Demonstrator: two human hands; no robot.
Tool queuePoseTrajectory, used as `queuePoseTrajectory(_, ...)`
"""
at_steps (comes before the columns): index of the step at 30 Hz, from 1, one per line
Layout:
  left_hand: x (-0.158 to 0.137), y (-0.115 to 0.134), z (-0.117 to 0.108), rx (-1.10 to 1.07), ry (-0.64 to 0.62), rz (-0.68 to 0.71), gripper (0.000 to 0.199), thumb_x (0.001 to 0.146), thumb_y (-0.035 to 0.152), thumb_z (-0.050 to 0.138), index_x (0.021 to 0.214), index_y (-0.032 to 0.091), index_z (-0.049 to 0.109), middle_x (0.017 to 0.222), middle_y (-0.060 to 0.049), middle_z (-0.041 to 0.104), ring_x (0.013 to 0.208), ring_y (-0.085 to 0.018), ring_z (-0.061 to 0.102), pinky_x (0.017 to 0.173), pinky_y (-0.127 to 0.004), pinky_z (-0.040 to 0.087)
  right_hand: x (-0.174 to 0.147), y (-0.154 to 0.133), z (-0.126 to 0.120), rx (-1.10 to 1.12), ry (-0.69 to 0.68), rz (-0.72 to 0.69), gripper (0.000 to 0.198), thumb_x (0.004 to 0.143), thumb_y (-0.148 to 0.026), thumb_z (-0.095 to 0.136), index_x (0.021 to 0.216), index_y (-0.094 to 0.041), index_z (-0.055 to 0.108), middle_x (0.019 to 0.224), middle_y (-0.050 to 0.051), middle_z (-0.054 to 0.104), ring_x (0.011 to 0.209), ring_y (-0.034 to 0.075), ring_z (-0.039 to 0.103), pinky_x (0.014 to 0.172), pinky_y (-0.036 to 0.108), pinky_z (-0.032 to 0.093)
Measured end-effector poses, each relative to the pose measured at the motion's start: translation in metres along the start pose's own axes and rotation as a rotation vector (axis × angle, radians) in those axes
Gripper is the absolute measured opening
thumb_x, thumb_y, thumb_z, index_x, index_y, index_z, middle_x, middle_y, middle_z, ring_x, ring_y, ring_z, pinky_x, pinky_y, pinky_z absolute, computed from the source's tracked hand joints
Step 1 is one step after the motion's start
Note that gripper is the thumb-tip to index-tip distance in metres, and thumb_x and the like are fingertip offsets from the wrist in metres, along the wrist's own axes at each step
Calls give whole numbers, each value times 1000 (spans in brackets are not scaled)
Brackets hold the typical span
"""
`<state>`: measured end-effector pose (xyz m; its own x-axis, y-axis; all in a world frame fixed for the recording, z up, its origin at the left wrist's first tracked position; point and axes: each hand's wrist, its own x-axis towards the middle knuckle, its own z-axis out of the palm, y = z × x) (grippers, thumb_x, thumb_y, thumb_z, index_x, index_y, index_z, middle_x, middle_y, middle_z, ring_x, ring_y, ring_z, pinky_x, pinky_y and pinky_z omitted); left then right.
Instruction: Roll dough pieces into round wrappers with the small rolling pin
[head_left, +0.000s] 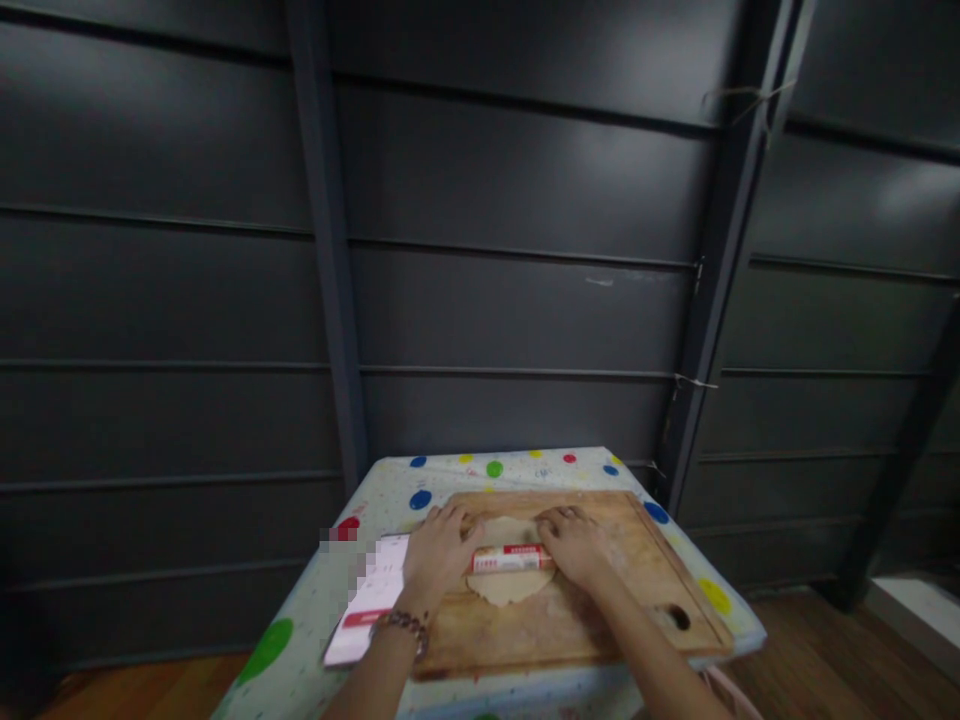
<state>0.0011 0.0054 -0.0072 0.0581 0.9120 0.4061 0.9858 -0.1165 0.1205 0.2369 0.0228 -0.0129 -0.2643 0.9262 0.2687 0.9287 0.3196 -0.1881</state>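
A rolling pin (510,558) with a red and white label lies across a flattened sheet of dough (504,588) on a wooden cutting board (517,640). My left hand (442,545) covers the pin's left end, fingers curved over it. At the opposite end, my right hand (571,540) grips the pin in the same way. Both ends of the pin are hidden beneath my hands. The dough is roughly round with an uneven edge, and parts of it show in front of and behind the pin. A beaded bracelet (405,625) circles my left wrist.
The board rests on a small table with a dotted white cloth (281,610). A tablet-like flat item with a pale, pink and red face (379,580) lies left of the board, partly behind my left arm. A dark panelled wall (517,310) stands directly behind the table.
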Motion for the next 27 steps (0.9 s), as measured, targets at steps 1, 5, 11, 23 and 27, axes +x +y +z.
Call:
queuePoseTrajectory(1, 0, 0, 0, -3, 4, -4, 33, 96, 39, 42, 113, 21, 65, 124, -8, 67, 116, -25, 59, 98, -35, 44, 0, 0, 1, -1, 0, -5, 35, 98, -29, 38, 109, -24, 71, 123, 7, 69, 118, 22, 57, 98, 32, 37)
queuePoseTrajectory(5, -1, 2, -4, -15, 21, -4, 33, 97, 39, 40, 110, 21, 65, 120, -9, 69, 111, -26, 61, 93, -36, 46, 3, 2, 3, -5, 5, -18, 37, 98, -27, 36, 111, -23, 71, 122, 6, 70, 117, 22, 57, 99, 32, 36)
queuePoseTrajectory(11, -1, 4, -6, -19, 17, -10, 34, 98, 39, 39, 110, 21, 65, 119, -9, 70, 110, -26, 62, 93, -35, 45, 6, 2, 5, -13, 19, -31, 40, 100, -29, 33, 113, -23, 70, 121, 7, 70, 114, 23, 58, 98, 33, 37)
queuePoseTrajectory(23, 3, 3, -5, -48, 4, -25, 35, 97, 37, 38, 108, 18, 66, 111, -11, 71, 104, -25, 64, 90, -35, 46, 8, 0, 1, -33, 19, -26, 41, 99, -28, 33, 113, -22, 71, 121, 8, 70, 114, 25, 58, 97, 35, 39)
queuePoseTrajectory(27, 4, 3, -5, -58, 8, -15, 33, 97, 36, 39, 109, 22, 66, 117, -10, 70, 109, -25, 62, 94, -35, 45, 8, 0, 0, -30, 14, -15, 40, 99, -29, 34, 113, -24, 71, 121, 7, 70, 114, 25, 58, 96, 35, 40)
